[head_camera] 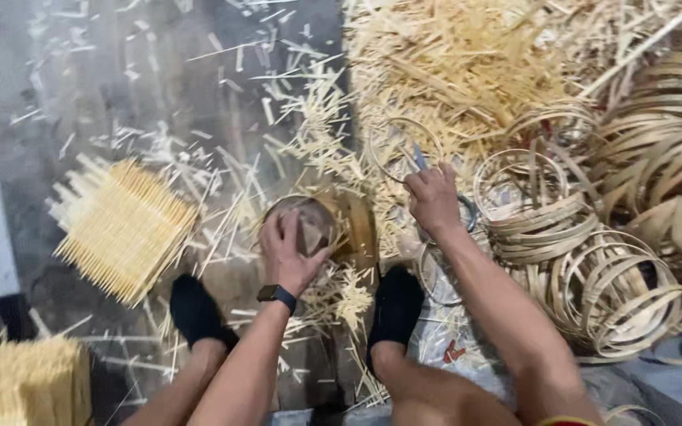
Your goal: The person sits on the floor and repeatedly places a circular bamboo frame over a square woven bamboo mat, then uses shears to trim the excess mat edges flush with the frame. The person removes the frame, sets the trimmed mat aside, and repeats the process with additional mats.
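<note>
Gripping the round bamboo frame (333,225) with my left hand (290,252), right hand (433,197) beside it closed on a blade (419,156) — finished hoops (593,276) piled right of the frame, stick bundles (120,225) left unused.

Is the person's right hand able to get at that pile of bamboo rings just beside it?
Probably yes: the right hand is right beside the stacked bamboo rings, with nothing between, though it already grips a small blade-like tool.

Left hand (290,252) covers front of round bamboo container (341,225), contents unseen; right hand (433,199) hides most of thin blue-grey tool (420,156), kind unclear; bamboo rings (665,158) cut off at right edge; stick bundle (25,383) cut off at bottom-left; both forearms run out of bottom edge; whole view slightly blurred.
</note>
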